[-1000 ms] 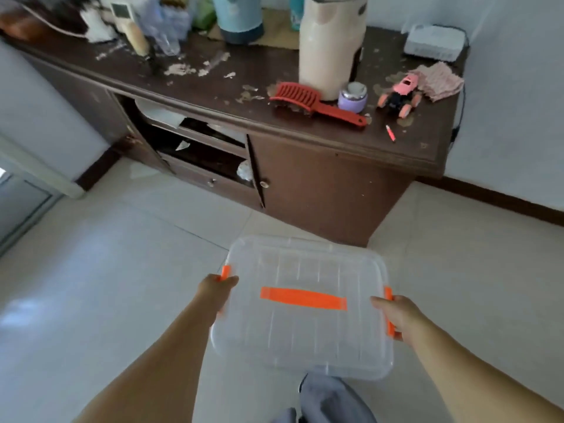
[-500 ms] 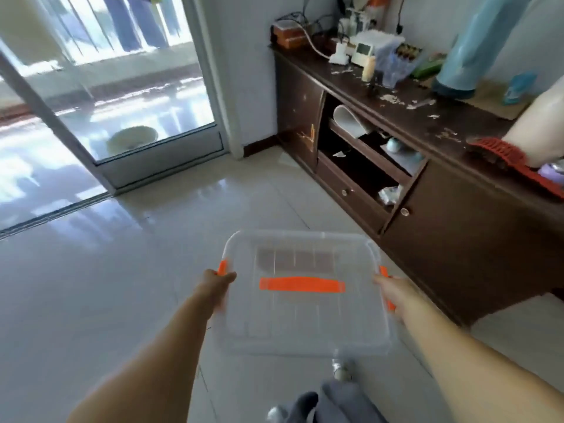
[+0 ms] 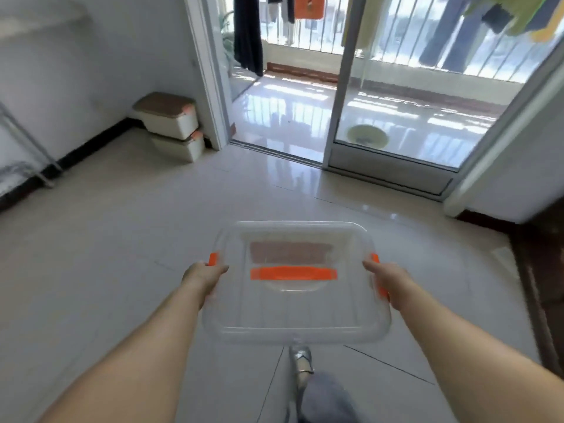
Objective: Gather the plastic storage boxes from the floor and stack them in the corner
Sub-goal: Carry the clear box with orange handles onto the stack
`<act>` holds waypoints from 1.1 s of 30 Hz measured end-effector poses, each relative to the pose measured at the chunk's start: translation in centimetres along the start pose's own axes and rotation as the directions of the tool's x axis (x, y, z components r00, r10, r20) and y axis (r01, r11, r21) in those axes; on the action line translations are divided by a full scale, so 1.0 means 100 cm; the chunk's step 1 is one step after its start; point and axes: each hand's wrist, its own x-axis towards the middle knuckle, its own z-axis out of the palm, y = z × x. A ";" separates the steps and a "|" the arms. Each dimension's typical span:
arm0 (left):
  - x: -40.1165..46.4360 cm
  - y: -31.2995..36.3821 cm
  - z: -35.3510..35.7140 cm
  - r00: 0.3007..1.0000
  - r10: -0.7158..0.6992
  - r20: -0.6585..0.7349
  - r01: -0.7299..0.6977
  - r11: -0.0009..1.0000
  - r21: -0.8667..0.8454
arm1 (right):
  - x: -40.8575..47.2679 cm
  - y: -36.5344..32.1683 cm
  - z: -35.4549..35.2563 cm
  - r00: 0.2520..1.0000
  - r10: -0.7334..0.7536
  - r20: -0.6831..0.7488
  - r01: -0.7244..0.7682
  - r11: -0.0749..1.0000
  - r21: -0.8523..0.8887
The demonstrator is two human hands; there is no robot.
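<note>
A clear box (image 3: 293,300) with an orange handle (image 3: 293,273) sits mid-frame, held off the floor (image 3: 106,254). The left hand (image 3: 203,277) grips its left side, the right hand (image 3: 387,280) its right side. Two stacked boxes (image 3: 174,129) stand in the corner, upper left, beside the door frame (image 3: 210,71).

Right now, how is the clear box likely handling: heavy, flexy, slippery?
The clear box looks empty, so probably light. The left hand and right hand grip opposite sides, suggesting it stays rigid. Its smooth plastic may be somewhat slippery.
</note>
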 end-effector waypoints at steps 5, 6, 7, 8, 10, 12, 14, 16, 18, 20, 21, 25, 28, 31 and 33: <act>0.054 0.002 -0.056 0.981 -0.118 -0.155 0.102 0.989 -0.104 | 0.053 -0.062 0.091 0.986 -0.030 0.164 0.047 0.994 -0.097; 0.069 0.006 -0.066 0.972 -0.139 -0.187 0.116 0.985 -0.128 | 0.067 -0.075 0.110 0.984 -0.023 0.178 0.045 0.991 -0.125; 0.084 0.013 -0.076 0.964 -0.157 -0.214 0.127 0.981 -0.148 | 0.080 -0.091 0.128 0.982 -0.021 0.188 0.051 0.987 -0.154; 0.092 0.019 -0.080 0.960 -0.164 -0.228 0.130 0.979 -0.157 | 0.087 -0.102 0.141 0.981 -0.024 0.191 0.059 0.983 -0.176; 0.120 0.033 -0.096 0.947 -0.166 -0.275 0.117 0.976 -0.186 | 0.110 -0.131 0.174 0.973 -0.013 0.231 0.070 0.969 -0.237; 0.144 0.045 -0.111 0.941 -0.170 -0.291 0.115 0.974 -0.196 | 0.128 -0.158 0.203 0.968 -0.027 0.248 0.100 0.953 -0.286; 0.171 0.050 -0.133 0.936 -0.192 -0.294 0.128 0.966 -0.225 | 0.146 -0.183 0.242 0.963 -0.016 0.269 0.104 0.943 -0.315; 0.185 0.057 -0.147 0.935 -0.206 -0.289 0.132 0.958 -0.256 | 0.153 -0.199 0.264 0.961 -0.018 0.276 0.113 0.937 -0.331; 0.219 0.060 -0.184 0.923 -0.236 -0.304 0.142 0.943 -0.300 | 0.168 -0.221 0.320 0.955 0.005 0.297 0.111 0.922 -0.371; 0.250 0.065 -0.217 0.920 -0.237 -0.312 0.141 0.943 -0.300 | 0.178 -0.240 0.366 0.945 -0.002 0.328 0.140 0.907 -0.397; 0.266 0.067 -0.235 0.915 -0.243 -0.321 0.142 0.941 -0.306 | 0.183 -0.249 0.391 0.944 -0.004 0.330 0.145 0.903 -0.405; 0.328 0.088 -0.313 0.915 -0.243 -0.321 0.144 0.942 -0.303 | 0.187 -0.280 0.483 0.953 -0.016 0.303 0.150 0.892 -0.426; 0.360 0.107 -0.360 0.924 -0.227 -0.308 0.137 0.948 -0.287 | 0.185 -0.303 0.532 0.955 -0.022 0.296 0.149 0.898 -0.414; 0.408 0.130 -0.414 0.916 -0.207 -0.345 0.122 0.960 -0.253 | 0.193 -0.332 0.595 0.961 -0.005 0.278 0.123 0.904 -0.410; 0.444 0.146 -0.442 0.916 -0.210 -0.341 0.129 0.961 -0.243 | 0.202 -0.353 0.631 0.961 0.005 0.275 0.107 0.914 -0.391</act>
